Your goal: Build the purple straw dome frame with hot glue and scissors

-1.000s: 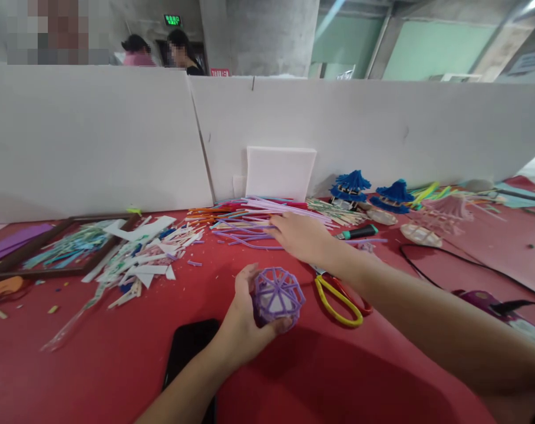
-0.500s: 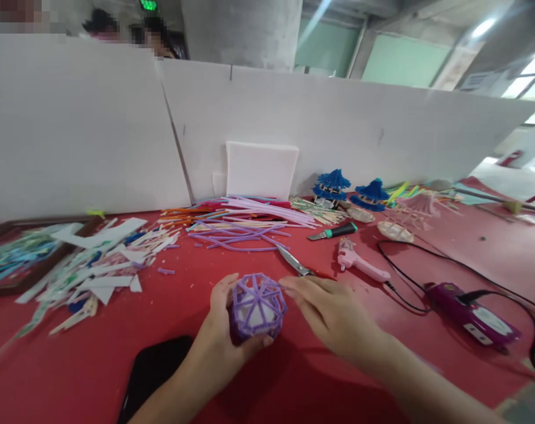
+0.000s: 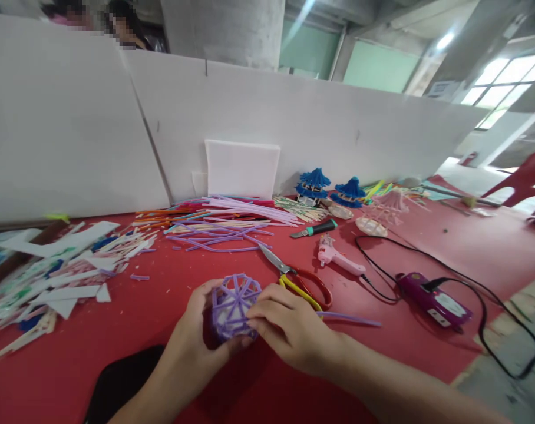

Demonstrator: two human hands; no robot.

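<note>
My left hand [image 3: 197, 333] is wrapped around a small round purple model [image 3: 237, 299], which looks built of fuzzy pipe cleaners. Spokes meet at the centre of its top, and whitish material shows between them. At the model's right edge, the fingers of my right hand [image 3: 289, 327] are pinched together and touching it; whatever lies between the fingertips is hidden. Just beyond my right hand lie scissors [image 3: 285, 269] with red and yellow handles. A loose purple pipe cleaner [image 3: 351, 319] rests on the red table [image 3: 183, 388] to the right of that hand.
Pipe cleaners [image 3: 245, 211] are heaped at the back. A utility knife [image 3: 316, 228], pink glue gun [image 3: 338, 257] and purple power strip [image 3: 433, 300] with black cable lie right. Blue-roofed models [image 3: 312, 184] stand behind. Scraps [image 3: 68, 282] cover the left; a black phone-like slab [image 3: 121, 383] lies near my left forearm.
My right fingers have come in from just beside the model to its right edge. My left hand keeps its hold. The view has swung right, and the scissors' handles are now uncovered.
</note>
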